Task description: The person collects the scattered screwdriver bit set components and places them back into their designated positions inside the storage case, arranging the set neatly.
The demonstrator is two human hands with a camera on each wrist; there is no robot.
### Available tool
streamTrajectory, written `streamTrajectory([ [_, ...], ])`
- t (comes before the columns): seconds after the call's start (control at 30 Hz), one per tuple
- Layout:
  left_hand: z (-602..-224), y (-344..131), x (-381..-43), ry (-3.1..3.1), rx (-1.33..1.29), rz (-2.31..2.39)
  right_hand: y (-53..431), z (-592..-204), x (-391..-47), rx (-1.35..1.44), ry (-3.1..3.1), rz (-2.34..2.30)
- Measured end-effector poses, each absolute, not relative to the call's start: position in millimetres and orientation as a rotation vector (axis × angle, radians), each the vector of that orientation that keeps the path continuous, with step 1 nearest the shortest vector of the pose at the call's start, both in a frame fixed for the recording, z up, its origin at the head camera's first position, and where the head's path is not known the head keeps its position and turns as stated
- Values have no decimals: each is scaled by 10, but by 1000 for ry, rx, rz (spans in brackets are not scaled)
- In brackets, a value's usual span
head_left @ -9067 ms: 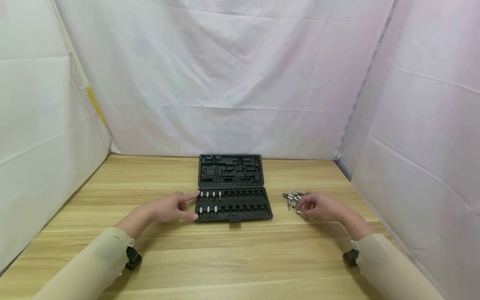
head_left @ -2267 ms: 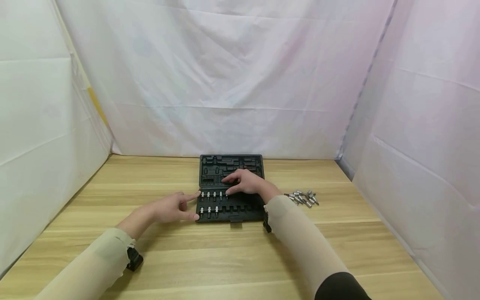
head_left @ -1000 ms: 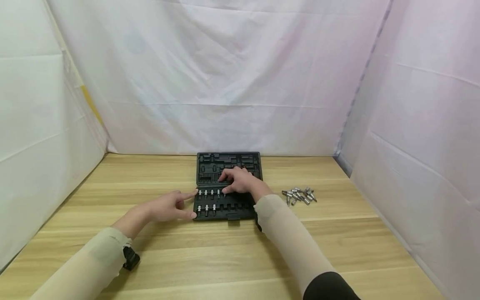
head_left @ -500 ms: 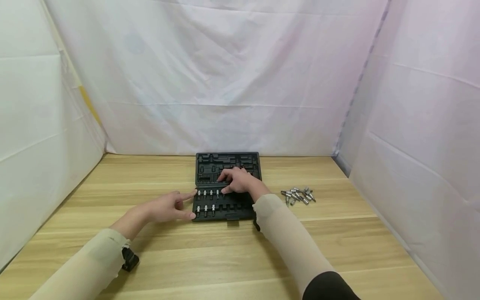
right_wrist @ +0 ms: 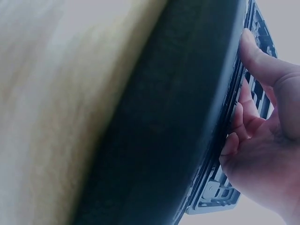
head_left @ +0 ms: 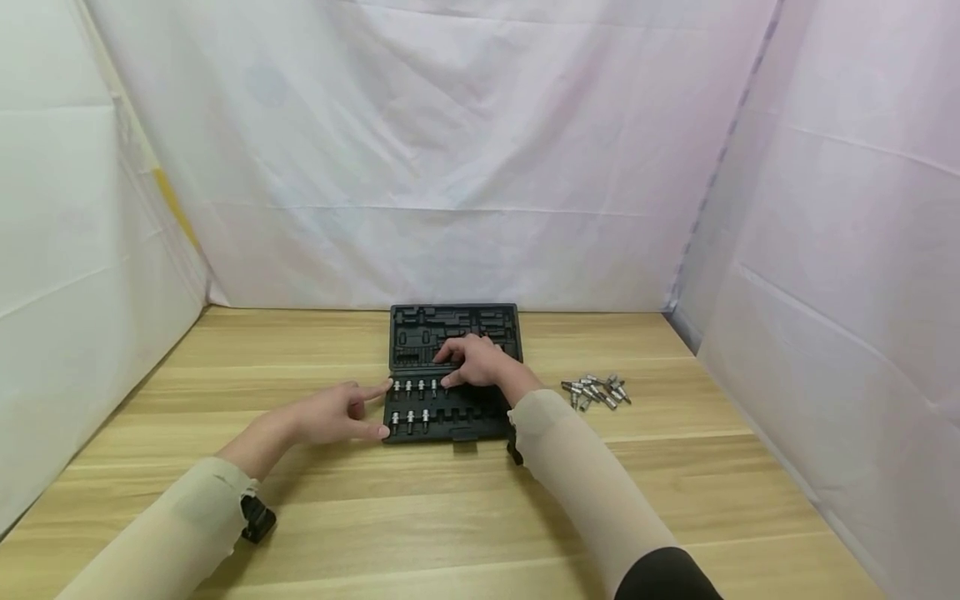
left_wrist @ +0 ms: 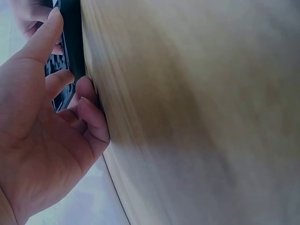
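A black tool case (head_left: 480, 427) lies open on the table, its moulded lid (head_left: 453, 315) leaning back. Silver bit sockets (head_left: 410, 419) stand in its left slots, in two rows. My left hand (head_left: 330, 414) touches the case's left edge with spread index finger and thumb; its other fingers are bent in the left wrist view. Over the upper row, my right hand (head_left: 480, 362) presses its thumb on the last bit socket (head_left: 447, 388), mostly hidden beneath it. Its index fingertip stays apart from the thumb, near the lid. In the right wrist view the thumb (right_wrist: 262, 61) is stretched against the case.
To the right of the case lies a loose pile of bit sockets (head_left: 597, 390) on the wooden table (head_left: 420, 517). White sheets (head_left: 450, 167) enclose the back and sides. Both wrists wear a black camera strap; the left one (head_left: 257, 518) shows plainly.
Since the oldest frame, my right hand has come from the pile to the case, and a fifth bit socket stands in the upper row. Over the last second the hands have barely moved.
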State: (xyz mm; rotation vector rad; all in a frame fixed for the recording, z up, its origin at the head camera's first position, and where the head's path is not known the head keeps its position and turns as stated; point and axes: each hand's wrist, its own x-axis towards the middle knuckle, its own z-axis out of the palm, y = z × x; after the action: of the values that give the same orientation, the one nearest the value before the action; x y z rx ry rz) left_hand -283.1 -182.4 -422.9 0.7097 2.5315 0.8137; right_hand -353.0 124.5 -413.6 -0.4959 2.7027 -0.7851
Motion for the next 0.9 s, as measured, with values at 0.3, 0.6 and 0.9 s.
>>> streamTrajectory([
  [0.3,-4225,-1811,-2852,2533,735,797,1264,-4118,-3501,-477,2708,-789],
  [0.6,-4226,-1836,-2840,2534,747,795,1247,-4104,-3486,-508,2702,-783],
  [0.9,-4239,-1791,-2789,2529,712,832,1534,-4109,-3421,-593,2673,-982],
])
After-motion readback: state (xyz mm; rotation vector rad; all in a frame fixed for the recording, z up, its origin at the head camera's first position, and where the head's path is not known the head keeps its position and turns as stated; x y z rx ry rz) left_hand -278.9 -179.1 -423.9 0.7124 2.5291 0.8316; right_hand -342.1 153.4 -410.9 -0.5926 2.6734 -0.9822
